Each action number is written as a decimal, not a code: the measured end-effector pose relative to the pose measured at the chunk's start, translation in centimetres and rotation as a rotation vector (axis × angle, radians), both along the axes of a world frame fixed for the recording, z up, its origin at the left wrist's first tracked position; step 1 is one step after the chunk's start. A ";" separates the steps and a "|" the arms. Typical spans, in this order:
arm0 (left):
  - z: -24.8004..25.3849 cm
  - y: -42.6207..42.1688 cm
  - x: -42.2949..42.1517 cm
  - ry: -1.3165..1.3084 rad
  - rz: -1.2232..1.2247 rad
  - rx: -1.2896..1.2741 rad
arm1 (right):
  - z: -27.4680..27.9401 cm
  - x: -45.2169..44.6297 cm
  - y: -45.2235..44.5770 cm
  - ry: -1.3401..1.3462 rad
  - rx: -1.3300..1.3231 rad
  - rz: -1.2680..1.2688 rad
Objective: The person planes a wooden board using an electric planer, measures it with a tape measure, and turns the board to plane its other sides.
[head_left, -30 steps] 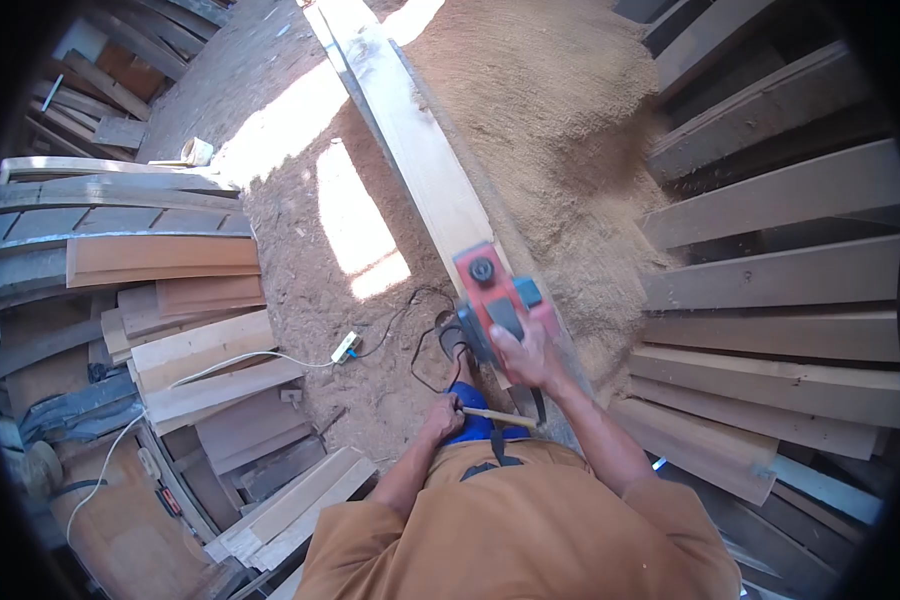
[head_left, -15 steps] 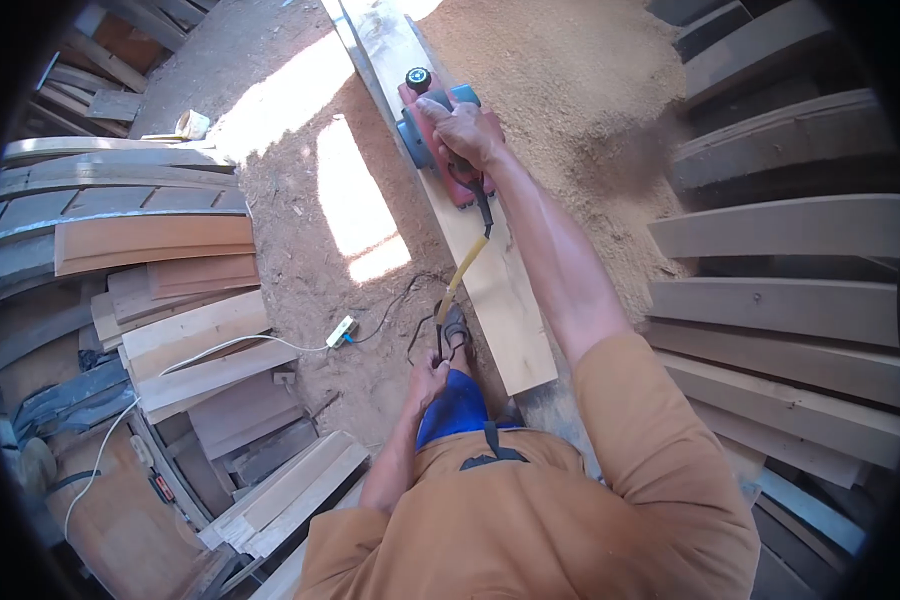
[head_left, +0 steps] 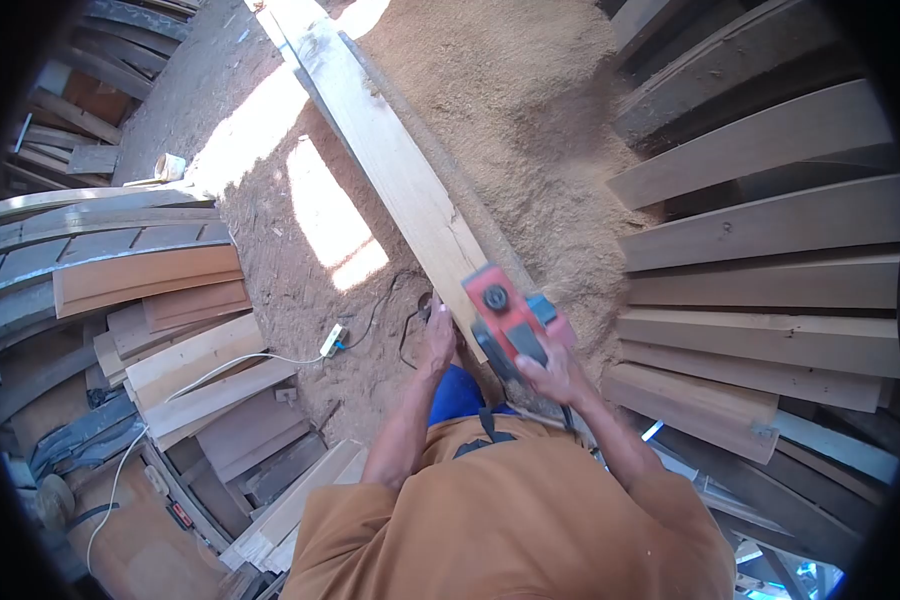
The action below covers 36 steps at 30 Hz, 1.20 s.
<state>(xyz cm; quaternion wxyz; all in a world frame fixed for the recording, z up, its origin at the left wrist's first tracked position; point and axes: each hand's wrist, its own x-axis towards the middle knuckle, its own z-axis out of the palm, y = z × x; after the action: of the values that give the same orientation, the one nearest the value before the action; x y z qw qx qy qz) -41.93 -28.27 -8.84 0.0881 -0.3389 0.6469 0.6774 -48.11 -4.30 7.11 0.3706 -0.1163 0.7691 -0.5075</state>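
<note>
My right hand (head_left: 554, 378) is closed around the handle of a red and dark-grey electric planer (head_left: 515, 318). The planer is at the near end of a long pale wooden board (head_left: 400, 170), overlapping its right edge. My left hand (head_left: 438, 335) is at the board's left edge near the same end, fingers pointing forward and seemingly gripping the edge; its fingertips are partly hard to make out. A dark cord (head_left: 568, 418) hangs below my right hand.
Sawdust (head_left: 530, 110) covers the ground right of the board. Stacked planks (head_left: 760, 225) line the right, and more boards (head_left: 190, 350) lie on the left. A power strip (head_left: 333, 341) with a white cable rests on the ground to the left.
My right hand has drawn the planer back along the board to its near end. My left hand, earlier on the planer's cord, is now against the board's left edge. The view has shifted.
</note>
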 end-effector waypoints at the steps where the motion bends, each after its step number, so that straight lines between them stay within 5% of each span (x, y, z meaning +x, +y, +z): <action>1: -0.1 0.4 -0.2 0.032 -0.058 -0.095 | -0.2 2.2 2.0 0.044 -0.031 -0.035; 3: -0.5 0.7 -0.1 0.091 -0.172 -0.285 | -0.8 4.1 3.2 0.062 -0.070 -0.081; 4: -6.1 -0.2 1.5 0.100 -0.198 -0.235 | -1.1 4.4 3.2 0.037 -0.078 -0.092; 5: -6.4 -0.2 1.7 0.093 -0.180 -0.223 | -1.3 4.1 2.9 0.015 -0.088 -0.101; 11: -1.9 0.0 0.2 0.036 -0.198 -0.266 | -3.1 -6.8 -8.1 0.050 0.005 -0.078; 13: -2.4 0.1 0.5 0.069 -0.246 -0.416 | -6.0 -11.3 -13.7 0.434 -0.173 -0.197; 19: -2.4 0.4 0.5 0.180 -0.225 -0.469 | -1.4 -27.6 -27.1 0.081 -0.192 -0.108; 22: -3.2 0.3 0.8 0.258 -0.222 -0.515 | 0.7 -33.7 -32.3 0.198 -0.044 -0.093; 26: -2.1 0.0 0.5 0.132 -0.218 -0.342 | -0.9 -36.6 -34.4 0.141 -0.117 -0.055; 32: -4.2 -0.2 1.5 -0.055 -0.241 -0.112 | -2.7 -29.5 -28.3 -0.051 -0.240 -0.067; 36: 0.1 -0.1 -0.2 -0.054 0.206 0.497 | -6.1 -18.6 -18.7 0.130 -0.249 0.064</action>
<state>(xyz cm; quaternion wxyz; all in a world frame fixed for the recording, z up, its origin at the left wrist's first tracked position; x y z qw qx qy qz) -42.14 -28.40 -8.75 0.1165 -0.3886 0.4203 0.8116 -66.73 -22.99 0.99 0.3187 -0.2188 0.7184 -0.5783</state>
